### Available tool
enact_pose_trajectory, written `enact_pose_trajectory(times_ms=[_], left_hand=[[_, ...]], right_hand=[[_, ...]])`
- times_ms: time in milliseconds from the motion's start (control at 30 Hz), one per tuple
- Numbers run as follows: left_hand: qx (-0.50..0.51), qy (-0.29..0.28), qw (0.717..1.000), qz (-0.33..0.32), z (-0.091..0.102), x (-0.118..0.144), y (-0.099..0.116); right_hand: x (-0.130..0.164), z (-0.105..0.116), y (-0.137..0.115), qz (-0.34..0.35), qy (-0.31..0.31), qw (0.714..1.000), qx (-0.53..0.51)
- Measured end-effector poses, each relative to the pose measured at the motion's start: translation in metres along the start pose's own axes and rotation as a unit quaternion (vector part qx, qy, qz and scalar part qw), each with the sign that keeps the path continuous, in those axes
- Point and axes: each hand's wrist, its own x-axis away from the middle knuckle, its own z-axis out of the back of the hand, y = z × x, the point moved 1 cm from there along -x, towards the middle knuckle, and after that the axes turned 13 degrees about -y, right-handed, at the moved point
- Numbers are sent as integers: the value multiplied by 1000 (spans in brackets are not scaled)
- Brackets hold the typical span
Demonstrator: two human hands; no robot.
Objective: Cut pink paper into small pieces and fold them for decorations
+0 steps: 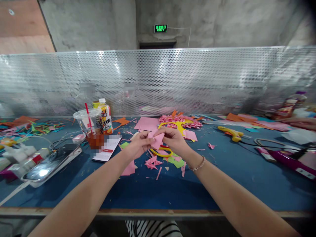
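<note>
You are pinching a small pink paper piece (157, 139) between your left hand (138, 144) and right hand (173, 138), mid-fold above the blue table (237, 177), yellow scissors (163, 152) lying just beneath. Next, I judge, you'll need a firm crease.

Pink paper (156, 139) between both hands: thin, matt, creased. Surface (247, 171): blue, matt, cloth-like, with a worn wooden front edge. Scraps (151, 163) on it: matt coloured paper. Cup (90, 126): clear glossy plastic, red plastic straw. Phone (50, 162): glossy glass face throwing glare. Screen (172, 79) behind: perforated metal, shiny, reflective. Wall (217, 23): rough bare concrete. Glue gun (230, 132): smooth yellow plastic. Bracelet (198, 165) on right wrist: metallic beads.
</note>
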Motion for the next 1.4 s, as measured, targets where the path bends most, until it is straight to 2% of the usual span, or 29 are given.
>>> enact_pose_trajectory(times_ms=[100, 267, 433, 567, 633, 700, 767, 867, 933, 1000, 1200, 1400], left_hand=[[17, -9, 1000, -2, 0, 1, 0], [-6, -11, 1000, -10, 3, 0, -2], [-33, -21, 999, -36, 5, -2, -3], [-87, 2, 995, -43, 4, -2, -5], [-153, 39, 985, -73, 5, -3, -6], [-250, 102, 954, -131, 7, -3, -4], [-371, 148, 896, -193, 6, -2, -1], [-543, 143, 790, -246, 1, 1, 5], [-598, 142, 742, -266, -2, 3, 8], [-621, 143, 717, -283, -3, 3, 9], [-643, 131, 681, -325, 3, 1, 8], [-676, 89, 632, -368, 8, 2, 6]], right_hand=[[0, 0, 0, 1, -6, 1000, -11], [-1, 0, 11, -6, 21, 997, -79], [-2, -2, 12, -50, 13, 986, -160], [-3, -2, 10, -77, 14, 981, -175], [-4, -1, 11, -91, 22, 980, -176], [-4, 0, 15, -103, 39, 978, -175], [-4, 1, 18, -110, 56, 977, -176], [-5, 1, 19, -118, 67, 973, -186], [-5, -1, 17, -122, 68, 972, -190], [-5, -3, 13, -125, 68, 971, -193], [-4, -4, 9, -138, 58, 968, -202], [-5, -4, 16, -138, 65, 974, -170]])
